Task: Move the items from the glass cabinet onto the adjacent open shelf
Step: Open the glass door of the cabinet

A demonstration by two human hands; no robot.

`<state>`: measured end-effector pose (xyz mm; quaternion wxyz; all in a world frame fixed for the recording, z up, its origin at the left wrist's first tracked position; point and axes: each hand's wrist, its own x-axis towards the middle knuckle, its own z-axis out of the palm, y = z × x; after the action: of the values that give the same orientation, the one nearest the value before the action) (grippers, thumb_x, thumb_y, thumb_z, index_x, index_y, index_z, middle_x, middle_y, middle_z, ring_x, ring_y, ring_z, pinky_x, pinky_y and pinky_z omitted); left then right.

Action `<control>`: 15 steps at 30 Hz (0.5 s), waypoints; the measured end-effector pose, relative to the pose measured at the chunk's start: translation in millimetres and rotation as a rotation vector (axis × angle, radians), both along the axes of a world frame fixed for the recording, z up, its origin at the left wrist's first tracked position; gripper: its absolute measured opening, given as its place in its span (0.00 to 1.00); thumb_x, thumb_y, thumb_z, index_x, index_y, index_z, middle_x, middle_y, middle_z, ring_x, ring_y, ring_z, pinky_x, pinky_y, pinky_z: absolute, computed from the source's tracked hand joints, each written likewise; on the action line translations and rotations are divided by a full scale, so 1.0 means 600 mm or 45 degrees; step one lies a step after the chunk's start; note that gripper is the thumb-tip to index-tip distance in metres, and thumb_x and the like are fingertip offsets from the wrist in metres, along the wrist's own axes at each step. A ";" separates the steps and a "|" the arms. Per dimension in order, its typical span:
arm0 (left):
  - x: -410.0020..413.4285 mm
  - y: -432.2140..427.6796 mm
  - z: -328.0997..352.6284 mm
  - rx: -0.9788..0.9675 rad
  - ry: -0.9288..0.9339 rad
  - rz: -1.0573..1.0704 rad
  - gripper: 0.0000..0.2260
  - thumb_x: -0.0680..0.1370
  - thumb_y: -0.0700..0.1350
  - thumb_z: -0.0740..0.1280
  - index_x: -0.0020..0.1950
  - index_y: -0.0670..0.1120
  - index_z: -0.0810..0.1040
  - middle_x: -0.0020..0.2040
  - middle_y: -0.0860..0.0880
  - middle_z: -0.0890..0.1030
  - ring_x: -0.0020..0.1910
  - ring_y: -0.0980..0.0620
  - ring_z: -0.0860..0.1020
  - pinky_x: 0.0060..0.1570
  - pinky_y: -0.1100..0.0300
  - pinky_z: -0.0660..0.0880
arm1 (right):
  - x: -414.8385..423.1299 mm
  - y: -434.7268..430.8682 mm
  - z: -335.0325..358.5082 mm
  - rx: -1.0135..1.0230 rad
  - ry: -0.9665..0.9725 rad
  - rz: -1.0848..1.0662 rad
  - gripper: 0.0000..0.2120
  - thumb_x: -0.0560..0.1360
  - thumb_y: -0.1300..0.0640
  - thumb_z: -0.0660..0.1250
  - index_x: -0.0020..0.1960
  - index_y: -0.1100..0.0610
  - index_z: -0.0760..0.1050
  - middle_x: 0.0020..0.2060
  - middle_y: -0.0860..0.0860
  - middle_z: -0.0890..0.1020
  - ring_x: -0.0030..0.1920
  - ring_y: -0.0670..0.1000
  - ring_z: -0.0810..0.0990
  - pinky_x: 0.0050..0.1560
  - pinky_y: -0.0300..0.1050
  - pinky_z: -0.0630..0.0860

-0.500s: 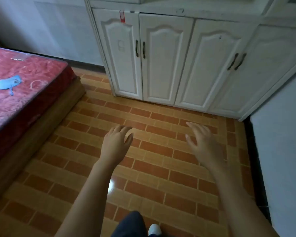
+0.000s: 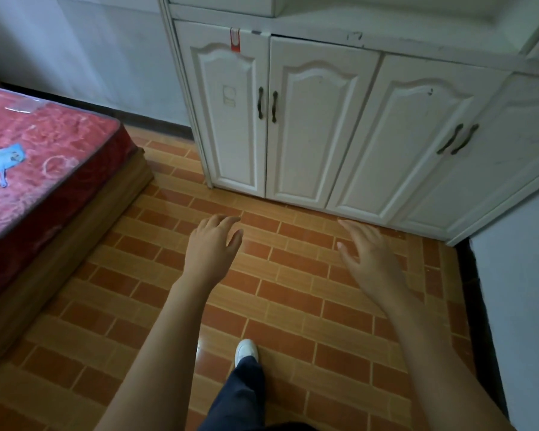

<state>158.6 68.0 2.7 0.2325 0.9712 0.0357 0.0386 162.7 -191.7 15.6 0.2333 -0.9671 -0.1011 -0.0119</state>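
My left hand (image 2: 210,244) and my right hand (image 2: 367,250) are stretched out in front of me over the tiled floor, both empty with fingers spread. Ahead stands a white cabinet (image 2: 308,119) with several closed panelled doors and dark handles. Only the bottom ledge of its upper part (image 2: 371,17) shows at the top edge. No glass cabinet, open shelf or items are in view.
A bed with a red patterned mattress (image 2: 44,163) on a wooden base fills the left side; a light blue object (image 2: 3,158) lies on it. A grey wall (image 2: 517,290) juts in at the right. My leg and white shoe (image 2: 246,353) step forward on the brick-pattern floor.
The cabinet is larger and nearer in view. My white shoe and dark trouser leg have come forward. Both hands stay open and empty.
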 end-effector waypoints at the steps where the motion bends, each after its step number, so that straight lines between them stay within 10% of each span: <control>1: 0.026 0.013 0.007 -0.009 -0.001 0.005 0.15 0.78 0.48 0.59 0.64 0.47 0.71 0.63 0.45 0.75 0.64 0.44 0.70 0.61 0.49 0.68 | 0.024 0.013 0.005 -0.002 -0.006 0.002 0.20 0.78 0.54 0.58 0.69 0.54 0.63 0.67 0.52 0.70 0.68 0.52 0.65 0.68 0.48 0.61; 15: 0.310 0.077 0.010 0.034 0.039 -0.074 0.16 0.78 0.48 0.60 0.65 0.46 0.71 0.63 0.44 0.75 0.64 0.43 0.70 0.61 0.48 0.69 | 0.288 0.097 0.024 0.104 -0.062 -0.063 0.19 0.78 0.55 0.58 0.68 0.56 0.65 0.66 0.53 0.71 0.68 0.51 0.64 0.67 0.46 0.61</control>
<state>344.5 114.3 8.4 0.2201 0.9753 0.0104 0.0172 335.5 -133.6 30.0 0.2697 -0.9584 -0.0820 -0.0454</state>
